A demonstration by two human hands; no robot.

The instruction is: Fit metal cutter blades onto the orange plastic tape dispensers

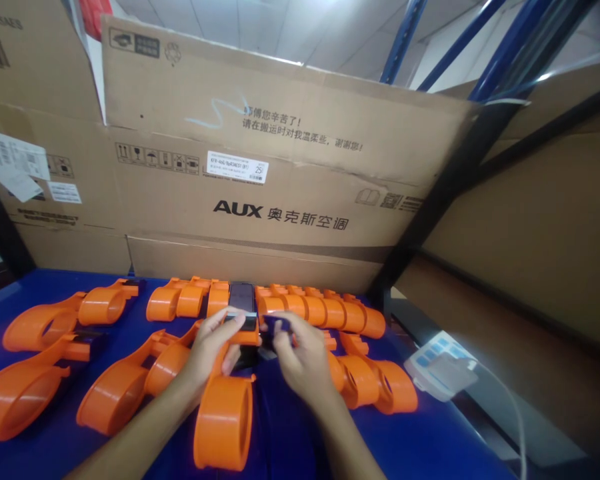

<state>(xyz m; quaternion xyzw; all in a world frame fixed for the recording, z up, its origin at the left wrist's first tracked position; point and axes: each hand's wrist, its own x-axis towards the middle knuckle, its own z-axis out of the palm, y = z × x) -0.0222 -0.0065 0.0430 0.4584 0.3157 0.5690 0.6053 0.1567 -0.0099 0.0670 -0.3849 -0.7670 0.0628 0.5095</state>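
Observation:
Near the middle of the blue surface, my left hand [214, 347] is closed around an orange plastic part [223, 420], whose wide ring hangs toward me. A black piece [249, 323] sits at the upper end of that part, by my left fingertips. Just to the right, my right hand [303, 353] pinches a small dark blue object [277, 325], blurred and partly hidden by the fingers. The two hands are close together but apart. Behind them lies a dark rectangular item [242, 297] on the surface.
Several orange ring parts [115, 393] lie in rows left and right on the blue surface [165, 460]. A cardboard wall [290, 173] stands behind. At the right are a white power strip [443, 367] with a plugged-in charger and cable, and a dark rack post [425, 193].

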